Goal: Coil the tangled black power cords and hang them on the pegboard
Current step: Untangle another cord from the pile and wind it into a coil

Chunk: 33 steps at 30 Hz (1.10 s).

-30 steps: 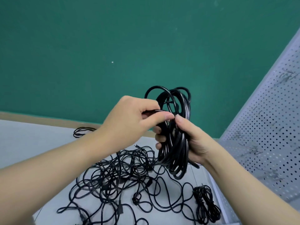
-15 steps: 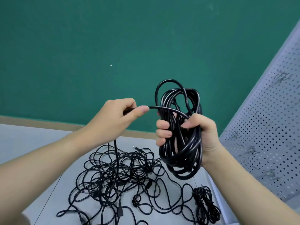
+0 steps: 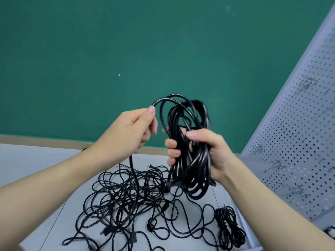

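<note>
right hand (image 3: 210, 151) gripping coil (image 3: 190, 156), left hand (image 3: 130, 131) pinching cord, pegboard (image 3: 299, 142) just right

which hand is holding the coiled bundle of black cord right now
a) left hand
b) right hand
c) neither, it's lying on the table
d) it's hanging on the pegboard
b: the right hand has its fingers wrapped round the coiled bundle, while the left hand pinches only the loose cord leading into it.
</note>
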### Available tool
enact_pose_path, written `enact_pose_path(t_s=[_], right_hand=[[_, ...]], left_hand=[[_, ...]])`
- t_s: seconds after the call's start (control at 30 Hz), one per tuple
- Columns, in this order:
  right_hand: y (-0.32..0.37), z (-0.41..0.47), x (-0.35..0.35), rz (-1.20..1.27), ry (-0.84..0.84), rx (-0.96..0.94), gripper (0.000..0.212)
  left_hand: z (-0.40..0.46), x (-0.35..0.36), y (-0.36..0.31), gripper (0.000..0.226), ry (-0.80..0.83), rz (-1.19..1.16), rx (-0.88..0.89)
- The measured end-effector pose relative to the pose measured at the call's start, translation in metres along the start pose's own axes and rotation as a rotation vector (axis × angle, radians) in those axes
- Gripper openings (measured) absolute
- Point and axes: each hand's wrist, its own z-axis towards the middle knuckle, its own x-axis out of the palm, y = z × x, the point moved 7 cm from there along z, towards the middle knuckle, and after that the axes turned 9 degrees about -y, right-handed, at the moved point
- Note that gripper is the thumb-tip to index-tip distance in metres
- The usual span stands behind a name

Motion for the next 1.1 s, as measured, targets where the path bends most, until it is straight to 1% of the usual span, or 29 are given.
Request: enact_pose_path(t_s=[0.1, 0.23, 0.27, 0.3, 0.37, 0.43, 0.47, 0.5, 0.57, 0.63, 0.67, 0.7, 0.73, 0.77, 0.83, 0.9, 0.97, 1.03, 1.1], right_hand=[[-0.012, 0.005, 0.009, -0.024, 0.002, 0.007, 0.066], [-0.011, 0.005, 0.010, 0.005, -0.041, -0.014, 0.045], [-0.010, 0.004, 0.011, 0.014, -0.031, -0.020, 0.047], [-0.009, 0.004, 0.012, 0.022, -0.023, -0.032, 0.055], [-0.006, 0.002, 0.012, 0.004, -0.024, -0.061, 0.067], [-0.004, -0.001, 0.012, -0.056, -0.054, -0.068, 0.065], [-0.004, -0.002, 0.012, -0.083, -0.069, -0.063, 0.062], [-0.004, -0.003, 0.012, -0.092, -0.077, -0.064, 0.061], [-0.007, -0.003, 0.012, -0.075, -0.073, -0.068, 0.066], [-0.012, -0.001, 0.013, -0.070, -0.084, -0.048, 0.072], [-0.014, 0.000, 0.014, -0.082, -0.091, -0.047, 0.068], [-0.014, 0.001, 0.016, -0.086, -0.097, -0.061, 0.059], [-0.012, 0.002, 0.018, -0.070, -0.100, -0.087, 0.051], [-0.008, 0.003, 0.019, -0.040, -0.104, -0.115, 0.050], [-0.002, 0.005, 0.015, 0.030, -0.120, -0.158, 0.054], [0.003, 0.005, 0.011, 0.056, -0.126, -0.173, 0.053], [0.003, 0.004, 0.009, 0.034, -0.127, -0.160, 0.048], [0.002, 0.003, 0.005, 0.022, -0.152, -0.138, 0.053], [0.000, 0.003, 0.000, 0.009, -0.200, -0.124, 0.055]], left_hand=[[-0.004, 0.014, 0.009, 0.059, 0.072, 0.023, -0.154], [-0.010, 0.024, 0.006, 0.073, 0.081, 0.117, -0.270], [-0.011, 0.023, 0.008, 0.075, 0.071, 0.130, -0.301], [-0.010, 0.022, 0.010, 0.079, 0.074, 0.149, -0.334], [-0.012, 0.022, 0.020, 0.087, 0.124, 0.223, -0.416], [-0.017, 0.023, 0.032, 0.095, 0.201, 0.264, -0.525], [-0.020, 0.023, 0.038, 0.097, 0.227, 0.244, -0.580], [-0.021, 0.024, 0.040, 0.096, 0.247, 0.211, -0.615], [-0.021, 0.025, 0.042, 0.092, 0.275, 0.135, -0.636], [-0.020, 0.028, 0.043, 0.097, 0.309, 0.056, -0.636], [-0.020, 0.030, 0.043, 0.097, 0.325, 0.020, -0.628], [-0.019, 0.034, 0.043, 0.094, 0.335, -0.015, -0.613], [-0.019, 0.037, 0.042, 0.087, 0.330, -0.057, -0.600], [-0.019, 0.039, 0.040, 0.077, 0.314, -0.103, -0.589], [-0.018, 0.041, 0.039, 0.054, 0.291, -0.201, -0.572], [-0.019, 0.042, 0.040, 0.042, 0.311, -0.248, -0.573], [-0.021, 0.040, 0.041, 0.045, 0.337, -0.236, -0.596], [-0.026, 0.041, 0.041, 0.052, 0.397, -0.195, -0.624], [-0.032, 0.042, 0.040, 0.052, 0.476, -0.122, -0.628]])
